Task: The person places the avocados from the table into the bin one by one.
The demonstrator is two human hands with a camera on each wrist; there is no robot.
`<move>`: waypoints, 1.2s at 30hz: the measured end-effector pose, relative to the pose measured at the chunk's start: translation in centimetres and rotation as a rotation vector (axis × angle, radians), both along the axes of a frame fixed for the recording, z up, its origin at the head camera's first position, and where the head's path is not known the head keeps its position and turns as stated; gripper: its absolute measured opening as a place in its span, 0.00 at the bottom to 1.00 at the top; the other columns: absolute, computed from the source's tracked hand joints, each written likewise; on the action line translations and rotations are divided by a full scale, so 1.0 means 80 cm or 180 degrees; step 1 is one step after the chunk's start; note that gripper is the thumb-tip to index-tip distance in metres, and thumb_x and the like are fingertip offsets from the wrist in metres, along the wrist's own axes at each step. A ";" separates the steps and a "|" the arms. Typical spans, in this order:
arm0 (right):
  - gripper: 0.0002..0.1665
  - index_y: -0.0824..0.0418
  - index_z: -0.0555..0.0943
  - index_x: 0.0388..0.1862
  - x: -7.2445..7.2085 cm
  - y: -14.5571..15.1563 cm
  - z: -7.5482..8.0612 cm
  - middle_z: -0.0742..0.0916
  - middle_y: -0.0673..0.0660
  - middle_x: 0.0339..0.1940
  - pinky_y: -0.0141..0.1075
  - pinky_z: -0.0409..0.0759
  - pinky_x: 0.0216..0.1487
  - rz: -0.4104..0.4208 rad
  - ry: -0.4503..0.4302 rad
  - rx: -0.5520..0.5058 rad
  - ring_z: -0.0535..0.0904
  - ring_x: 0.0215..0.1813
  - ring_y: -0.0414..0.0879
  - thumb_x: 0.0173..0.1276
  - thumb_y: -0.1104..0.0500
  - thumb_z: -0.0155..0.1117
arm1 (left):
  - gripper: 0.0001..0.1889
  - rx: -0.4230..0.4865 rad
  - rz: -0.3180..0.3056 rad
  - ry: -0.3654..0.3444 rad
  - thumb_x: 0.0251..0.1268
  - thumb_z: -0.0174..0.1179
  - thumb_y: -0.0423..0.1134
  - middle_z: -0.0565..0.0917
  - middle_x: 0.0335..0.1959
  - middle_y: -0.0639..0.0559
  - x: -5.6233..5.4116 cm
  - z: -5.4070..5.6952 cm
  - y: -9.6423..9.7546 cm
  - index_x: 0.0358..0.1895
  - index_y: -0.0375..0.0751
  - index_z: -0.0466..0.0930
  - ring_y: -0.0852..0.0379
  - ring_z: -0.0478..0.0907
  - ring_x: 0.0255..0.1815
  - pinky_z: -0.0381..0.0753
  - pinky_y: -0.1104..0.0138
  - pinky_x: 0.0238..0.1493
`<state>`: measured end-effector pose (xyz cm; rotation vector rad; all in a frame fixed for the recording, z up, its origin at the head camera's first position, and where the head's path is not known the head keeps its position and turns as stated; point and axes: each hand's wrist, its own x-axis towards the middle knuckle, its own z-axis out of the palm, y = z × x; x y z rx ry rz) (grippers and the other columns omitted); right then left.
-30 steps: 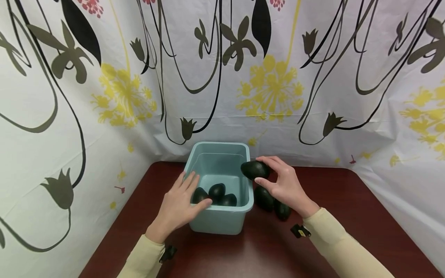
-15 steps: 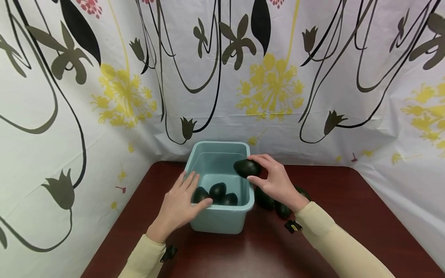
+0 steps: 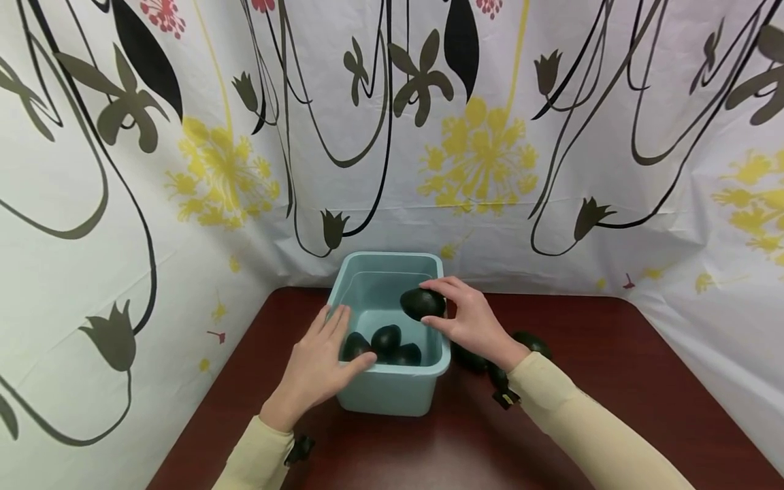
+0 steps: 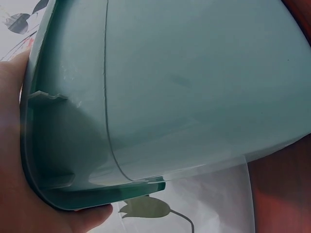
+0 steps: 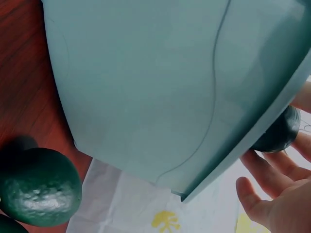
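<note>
My right hand [image 3: 474, 323] pinches a dark green avocado [image 3: 422, 303] between thumb and fingers, over the right side of a pale blue-green plastic bin [image 3: 392, 395]. In the right wrist view the held avocado [image 5: 278, 131] shows partly behind the bin's rim. At the near left corner, my left hand [image 3: 318, 364] rests on the bin's rim with its fingers extended. Three avocados [image 3: 386, 338] lie together at the near end inside the bin. The left wrist view shows the bin's outer wall [image 4: 194, 87] with that hand over the rim.
More avocados [image 3: 531, 344] lie on the dark red-brown table [image 3: 612, 381] right of the bin, partly hidden by my right hand and sleeve. One avocado [image 5: 41, 187] appears large in the right wrist view. A flower-patterned cloth [image 3: 392, 184] hangs behind the table.
My right hand has moved left with the avocado, from beside the bin's right rim to over its inside. The left hand stays at the rim.
</note>
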<state>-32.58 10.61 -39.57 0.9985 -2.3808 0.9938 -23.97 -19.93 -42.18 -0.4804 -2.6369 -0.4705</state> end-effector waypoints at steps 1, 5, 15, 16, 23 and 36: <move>0.34 0.39 0.76 0.67 -0.001 -0.001 -0.001 0.78 0.41 0.61 0.45 0.80 0.48 0.0004 0.0002 0.0027 0.77 0.54 0.41 0.62 0.47 0.77 | 0.54 0.0012 0.0007 -0.0022 0.63 0.46 0.79 0.62 0.78 0.43 0.000 0.000 0.000 0.79 0.39 0.57 0.44 0.52 0.79 0.75 0.43 0.59; 0.34 0.41 0.77 0.67 -0.001 -0.006 -0.004 0.78 0.40 0.60 0.40 0.78 0.37 0.0018 -0.0036 0.0121 0.76 0.38 0.39 0.63 0.46 0.76 | 0.56 0.0058 0.0006 -0.0071 0.62 0.46 0.79 0.60 0.78 0.41 -0.001 0.001 -0.001 0.80 0.38 0.54 0.44 0.52 0.79 0.73 0.44 0.61; 0.32 0.42 0.78 0.67 -0.001 -0.012 -0.009 0.79 0.43 0.58 0.44 0.80 0.52 0.0072 -0.0029 0.0244 0.79 0.56 0.43 0.64 0.48 0.76 | 0.57 0.0076 0.0010 -0.0098 0.62 0.45 0.80 0.55 0.80 0.42 -0.001 0.001 -0.001 0.80 0.35 0.51 0.46 0.49 0.80 0.70 0.45 0.64; 0.32 0.41 0.77 0.67 -0.001 -0.012 -0.008 0.79 0.43 0.59 0.44 0.80 0.51 0.0070 -0.0036 0.0255 0.79 0.56 0.42 0.64 0.49 0.75 | 0.57 0.0073 0.0011 -0.0097 0.62 0.45 0.80 0.55 0.80 0.42 -0.001 0.001 -0.001 0.80 0.35 0.51 0.46 0.49 0.80 0.70 0.45 0.65; 0.33 0.41 0.75 0.69 0.002 -0.009 -0.007 0.79 0.47 0.61 0.45 0.80 0.49 0.0095 0.0015 0.0243 0.79 0.55 0.42 0.67 0.52 0.74 | 0.58 0.0050 0.0007 -0.0103 0.62 0.45 0.79 0.55 0.80 0.39 0.000 0.002 0.000 0.80 0.34 0.50 0.45 0.48 0.80 0.68 0.45 0.66; 0.31 0.41 0.75 0.69 0.007 0.011 -0.006 0.78 0.45 0.62 0.49 0.79 0.56 -0.0029 0.0142 0.0034 0.77 0.61 0.49 0.68 0.54 0.72 | 0.57 0.0084 -0.0011 -0.0117 0.62 0.45 0.79 0.55 0.80 0.41 0.002 0.002 -0.001 0.80 0.36 0.51 0.46 0.49 0.81 0.64 0.45 0.69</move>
